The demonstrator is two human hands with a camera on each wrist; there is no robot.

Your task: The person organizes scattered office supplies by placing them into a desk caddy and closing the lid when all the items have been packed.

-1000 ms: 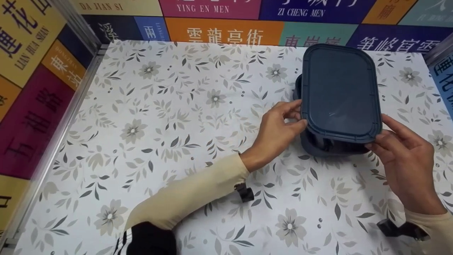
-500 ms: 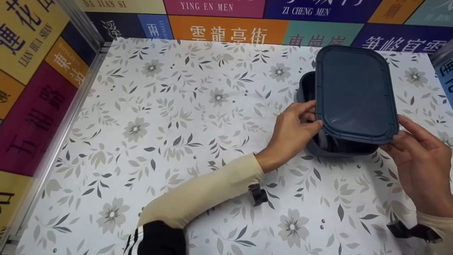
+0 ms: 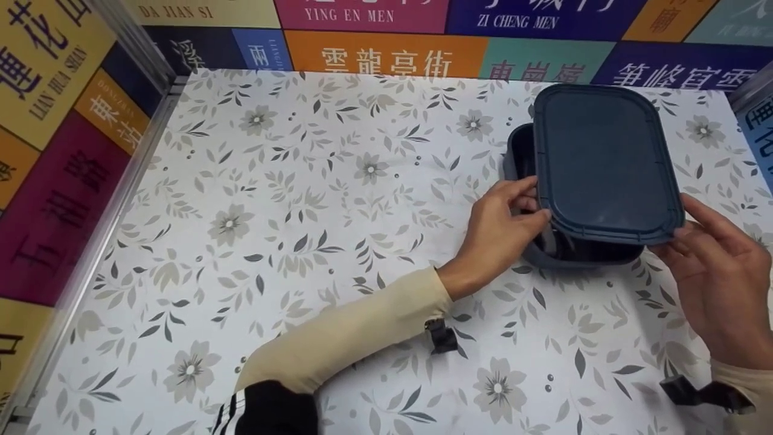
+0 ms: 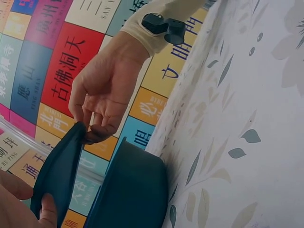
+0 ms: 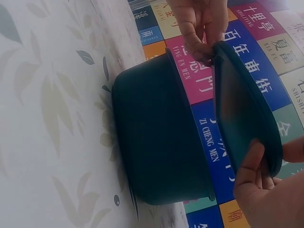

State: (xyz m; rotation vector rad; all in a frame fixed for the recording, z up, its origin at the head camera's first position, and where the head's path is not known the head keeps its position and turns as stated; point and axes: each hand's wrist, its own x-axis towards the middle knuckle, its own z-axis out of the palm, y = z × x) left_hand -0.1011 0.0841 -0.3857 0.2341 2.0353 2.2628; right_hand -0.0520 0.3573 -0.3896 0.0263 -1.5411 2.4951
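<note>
A dark blue rectangular lid (image 3: 604, 163) with rounded corners is held above a matching deep container (image 3: 546, 257). My left hand (image 3: 498, 232) pinches the lid's left edge between thumb and fingers. At the near right corner, my right hand (image 3: 718, 266) grips the lid's edge. The right wrist view shows a gap between the raised lid (image 5: 247, 109) and the rim of the container (image 5: 152, 128), which stands upright on the table. From above, the lid sits shifted to the right and leaves the container's left side and near edge uncovered. Most of the container's inside is hidden under the lid.
A white tablecloth (image 3: 338, 199) with grey flowers and leaves covers the table. Colourful panels (image 3: 386, 54) with Chinese lettering stand along the back and the left side. A metal rail (image 3: 115, 199) runs along the table's left edge.
Both hands have carried the lid to the right over the container, and more of the container's left side now shows. During the last half second the lid has barely moved.
</note>
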